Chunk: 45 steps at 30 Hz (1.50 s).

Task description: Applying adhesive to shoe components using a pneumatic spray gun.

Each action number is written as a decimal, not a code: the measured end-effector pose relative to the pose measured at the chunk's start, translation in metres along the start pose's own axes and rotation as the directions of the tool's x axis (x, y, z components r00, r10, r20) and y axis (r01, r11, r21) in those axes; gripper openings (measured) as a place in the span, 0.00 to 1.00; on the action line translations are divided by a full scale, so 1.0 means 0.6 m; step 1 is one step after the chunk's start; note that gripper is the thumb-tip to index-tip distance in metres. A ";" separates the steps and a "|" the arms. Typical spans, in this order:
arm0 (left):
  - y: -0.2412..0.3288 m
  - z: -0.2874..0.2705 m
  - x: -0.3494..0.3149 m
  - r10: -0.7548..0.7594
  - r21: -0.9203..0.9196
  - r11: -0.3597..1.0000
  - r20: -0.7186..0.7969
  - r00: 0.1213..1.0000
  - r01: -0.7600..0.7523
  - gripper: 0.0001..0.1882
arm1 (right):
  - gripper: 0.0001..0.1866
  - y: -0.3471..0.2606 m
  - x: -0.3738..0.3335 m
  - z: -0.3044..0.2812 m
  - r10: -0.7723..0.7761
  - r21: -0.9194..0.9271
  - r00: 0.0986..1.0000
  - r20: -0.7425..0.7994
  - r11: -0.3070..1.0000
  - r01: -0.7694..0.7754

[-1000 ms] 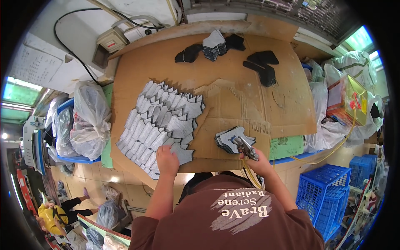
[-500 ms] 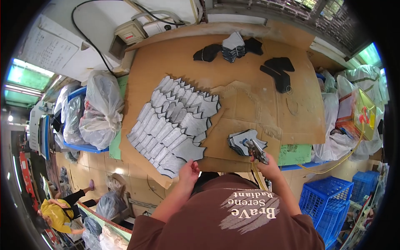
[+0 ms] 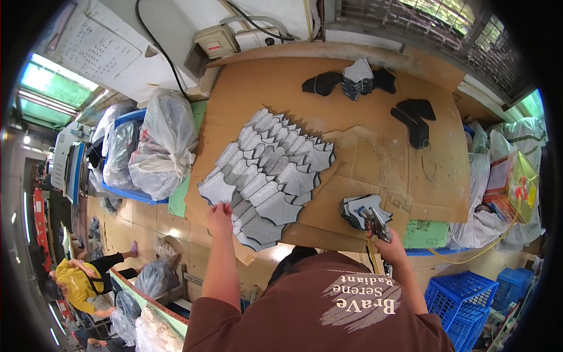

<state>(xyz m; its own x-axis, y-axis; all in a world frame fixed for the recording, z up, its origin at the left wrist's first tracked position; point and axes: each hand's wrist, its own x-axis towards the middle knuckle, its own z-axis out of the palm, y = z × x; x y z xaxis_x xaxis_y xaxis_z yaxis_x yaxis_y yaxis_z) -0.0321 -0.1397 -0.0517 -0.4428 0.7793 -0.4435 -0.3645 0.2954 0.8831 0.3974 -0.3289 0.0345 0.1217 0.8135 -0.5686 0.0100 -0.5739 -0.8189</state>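
Observation:
Several grey cut fabric pieces lie in overlapping rows on the cardboard-covered table. My left hand reaches to the near left corner of the rows, and its fingertips pinch the edge of the outermost grey piece. My right hand grips a metal spray gun with a yellow hose running down from it. The gun's nozzle points at a small stack of grey pieces by the table's near edge.
Black cut pieces and a bundled stack lie at the far side. Full plastic bags sit in a blue bin to the left, more bags to the right. Blue crates stand lower right. A person in yellow crouches lower left.
My left hand has moved left along the near edge of the grey rows to the outermost piece. My right hand stays by the small stack with the spray gun.

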 end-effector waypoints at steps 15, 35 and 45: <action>0.001 0.062 0.009 0.152 0.656 0.753 -0.250 0.956 0.052 0.09 | 0.10 0.029 0.007 0.016 -0.197 -0.016 0.977 -0.081 0.980 0.196; -0.183 0.329 -0.268 0.015 0.239 0.525 0.957 0.290 -0.817 0.14 | 0.06 0.026 0.014 0.027 -0.089 0.067 0.986 -0.144 0.993 0.100; -0.181 0.328 -0.269 0.028 0.231 0.517 0.958 0.287 -0.824 0.14 | 0.10 0.043 0.020 0.023 -0.069 0.099 0.985 -0.159 0.991 0.085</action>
<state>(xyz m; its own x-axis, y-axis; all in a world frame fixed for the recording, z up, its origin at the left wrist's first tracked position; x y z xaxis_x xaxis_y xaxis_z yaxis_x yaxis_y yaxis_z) 0.2401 -0.1891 -0.0460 0.6474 0.7609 0.0443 0.3658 -0.3611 0.8578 0.3851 -0.3326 0.0052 0.2765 0.8259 -0.4914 -0.0779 -0.4904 -0.8680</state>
